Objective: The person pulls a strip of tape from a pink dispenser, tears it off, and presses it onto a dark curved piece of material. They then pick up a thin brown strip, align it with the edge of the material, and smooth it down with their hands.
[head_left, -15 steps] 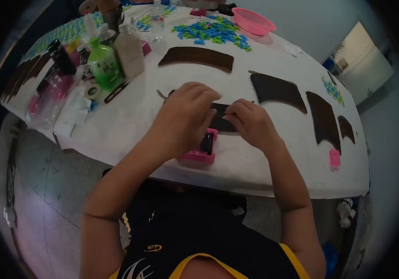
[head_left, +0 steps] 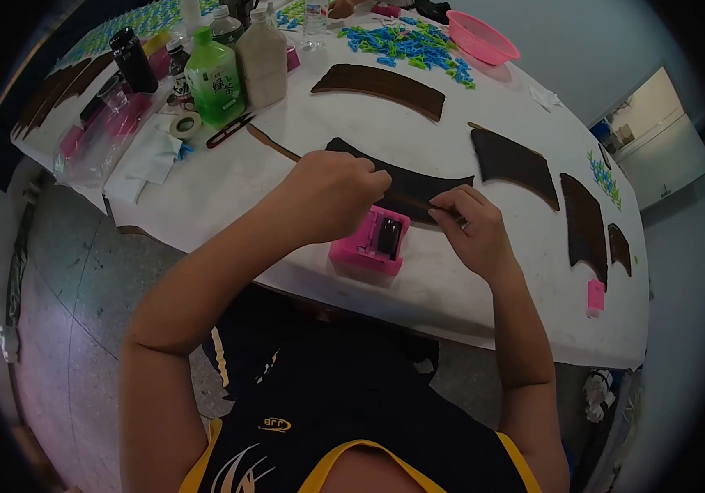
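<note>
The person is working at a white bench (head_left: 229, 189), both hands meeting on a dark curved strip (head_left: 418, 182) that is lying flat just beyond a pink box (head_left: 373, 238). The strip's long axis is running left to right, bowing slightly, with its left end poking out past the knuckles. The left hand (head_left: 332, 193) is curling over the strip's middle, fingers narrow and pinched down on it. The right hand (head_left: 471, 226) is pressing on the right part, its fingers (head_left: 451, 201) narrow and nipping the near edge. The two hands are sitting close together with the box just near of the gap between them. A green bottle (head_left: 214, 78) is standing far left.
</note>
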{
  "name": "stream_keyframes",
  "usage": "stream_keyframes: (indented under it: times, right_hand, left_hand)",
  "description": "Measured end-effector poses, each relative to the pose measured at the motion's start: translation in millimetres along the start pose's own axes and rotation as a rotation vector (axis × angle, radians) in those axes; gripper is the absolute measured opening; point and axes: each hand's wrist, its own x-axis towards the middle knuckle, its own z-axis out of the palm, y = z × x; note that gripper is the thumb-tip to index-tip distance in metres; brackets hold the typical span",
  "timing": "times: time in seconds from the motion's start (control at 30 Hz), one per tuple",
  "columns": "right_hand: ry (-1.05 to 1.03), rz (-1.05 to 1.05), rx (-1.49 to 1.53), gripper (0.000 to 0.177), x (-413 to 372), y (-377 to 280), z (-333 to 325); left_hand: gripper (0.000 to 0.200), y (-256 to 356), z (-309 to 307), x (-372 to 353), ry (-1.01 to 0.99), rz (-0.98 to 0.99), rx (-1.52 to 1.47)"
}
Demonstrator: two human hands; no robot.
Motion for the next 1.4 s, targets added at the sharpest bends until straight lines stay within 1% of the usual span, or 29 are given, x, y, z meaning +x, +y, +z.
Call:
stream_keyframes:
  times: [0.1,0.17,0.3,0.37,0.47,0.6,0.67,0.7,0.77,0.9,0.97,1.17,1.4]
  right_hand:
    - [-0.039,0.009,-0.038,0.009,2,-2,7]
    - [-0.062,-0.061,-0.031,0.010,4,-4,15]
    - [-0.092,-0.058,0.039,0.012,5,-8,25]
    - [-0.132,-0.032,0.054,0.013,4,-5,27]
    - [-0.183,-0.026,0.031,0.012,5,-4,27]
    - [-0.177,-0.039,0.069,0.012,3,3,34]
    - [-0.180,-0.062,0.088,0.012,3,5,36]
    - [-0.183,-0.060,0.090,0.012,4,5,36]
    - [-0.181,-0.096,0.070,0.013,5,4,37]
    - [-0.176,-0.108,0.061,0.013,6,5,42]
    - [-0.196,-0.107,0.041,0.014,8,5,44]
    - [-0.179,-0.084,0.049,0.016,5,8,49]
    - [-0.170,-0.052,0.060,0.014,4,11,56]
  left_hand:
    - [0.007,2,-1,1,-0.016,0.031,-0.005]
    - [0.007,5,2,4,0.014,0.118,-0.038]
    - [0.008,14,0,7,-0.020,0.120,-0.055]
    - [0.011,13,-3,8,-0.082,0.116,-0.053]
    - [0.012,8,0,6,-0.037,0.148,-0.060]
    - [0.010,8,-8,11,-0.077,0.182,0.000]
    - [0.007,10,-13,14,-0.144,0.192,0.058]
    - [0.007,10,-14,15,-0.145,0.189,0.055]
    - [0.008,12,-16,18,-0.217,0.169,0.061]
    - [0.009,16,-21,22,-0.224,0.200,0.070]
    - [0.011,18,-22,24,-0.276,0.192,0.115]
    - [0.015,18,-20,24,-0.278,0.209,0.128]
    - [0.013,16,-18,26,-0.249,0.227,0.148]
